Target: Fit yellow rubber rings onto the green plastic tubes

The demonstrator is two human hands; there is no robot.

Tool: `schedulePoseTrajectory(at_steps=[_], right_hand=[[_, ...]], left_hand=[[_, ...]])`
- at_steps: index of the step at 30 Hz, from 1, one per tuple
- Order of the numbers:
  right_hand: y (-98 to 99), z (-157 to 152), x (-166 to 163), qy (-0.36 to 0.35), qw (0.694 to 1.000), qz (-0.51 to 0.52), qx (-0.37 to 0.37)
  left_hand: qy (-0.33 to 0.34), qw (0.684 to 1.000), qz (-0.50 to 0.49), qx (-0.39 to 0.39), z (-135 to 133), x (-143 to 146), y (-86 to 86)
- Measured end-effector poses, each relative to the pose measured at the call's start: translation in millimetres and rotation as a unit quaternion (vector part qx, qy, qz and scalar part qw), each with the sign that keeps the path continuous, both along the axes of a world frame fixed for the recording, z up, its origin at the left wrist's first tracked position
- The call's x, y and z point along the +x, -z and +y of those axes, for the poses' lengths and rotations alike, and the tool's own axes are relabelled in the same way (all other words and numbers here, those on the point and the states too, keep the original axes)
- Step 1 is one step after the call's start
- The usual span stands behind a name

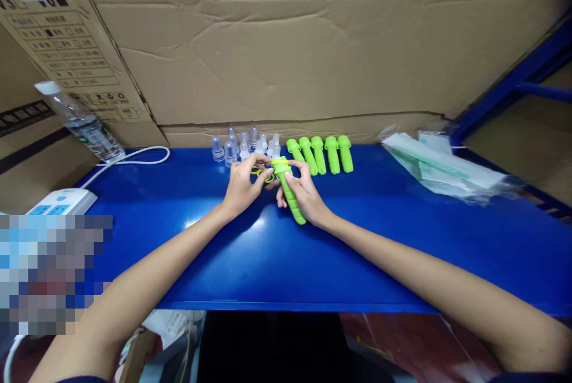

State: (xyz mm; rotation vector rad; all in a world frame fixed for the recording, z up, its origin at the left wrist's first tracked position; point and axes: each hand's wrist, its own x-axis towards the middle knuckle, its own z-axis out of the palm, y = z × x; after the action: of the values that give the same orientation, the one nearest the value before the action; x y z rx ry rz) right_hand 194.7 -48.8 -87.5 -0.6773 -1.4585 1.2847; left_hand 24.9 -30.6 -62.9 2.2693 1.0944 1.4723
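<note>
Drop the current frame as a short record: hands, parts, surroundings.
right_hand: the right hand grips a green handle, wider end up, lower end angled toward the wearer
left_hand: the left hand is at the handle's wider end; exact contact unclear
near_left_hand: yellow loops, partly hidden by its fingers
behind_left: cluster of clear caps, some overlapping
behind_right: row of five green pieces
far_right: clear plastic packaging
far_left: bottle with white cap; power strip
surface: blue table
</note>
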Motion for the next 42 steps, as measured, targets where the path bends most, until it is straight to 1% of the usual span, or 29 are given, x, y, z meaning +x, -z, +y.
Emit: schedulePoseTrajectory(at_steps=[4,9,16,21,27,34,39,42], right_hand=[[2.0,1.4,1.3,-0.006,1.000,0.002,0.001],[2.1,1.2,1.3,-0.007,1.000,0.007,-0.004],[0.3,0.0,1.6,0.023,0.999,-0.026,-0.008],[-0.3,0.3,1.5,0.039,0.998,-0.054,-0.010],[1.1,0.4,0.8,0.052,0.996,-0.072,-0.013],[1.1,-1.2,0.6,0.061,0.994,-0.091,-0.012],[3.3,-1.9,0.6,0.072,0.992,-0.102,0.002],[3.4,-2.6,1.2,0.071,0.992,-0.108,0.003]], left_hand=[[-0.005,1.000,-0.001,0.016,0.9,-0.5,-0.2],[0.024,1.000,-0.010,0.017,4.3,-4.0,-0.5],[0.035,0.998,-0.006,0.053,4.8,-3.9,-1.5],[0.029,0.999,0.006,0.041,4.2,-4.1,-3.2],[0.034,0.999,-0.017,-0.008,4.0,-3.2,-1.6],[0.028,1.000,-0.008,0.002,2.5,-3.2,-2.0],[0.022,1.000,0.004,0.017,2.9,-3.0,-2.4],[0.021,1.000,0.009,0.010,3.8,-3.7,-2.6]])
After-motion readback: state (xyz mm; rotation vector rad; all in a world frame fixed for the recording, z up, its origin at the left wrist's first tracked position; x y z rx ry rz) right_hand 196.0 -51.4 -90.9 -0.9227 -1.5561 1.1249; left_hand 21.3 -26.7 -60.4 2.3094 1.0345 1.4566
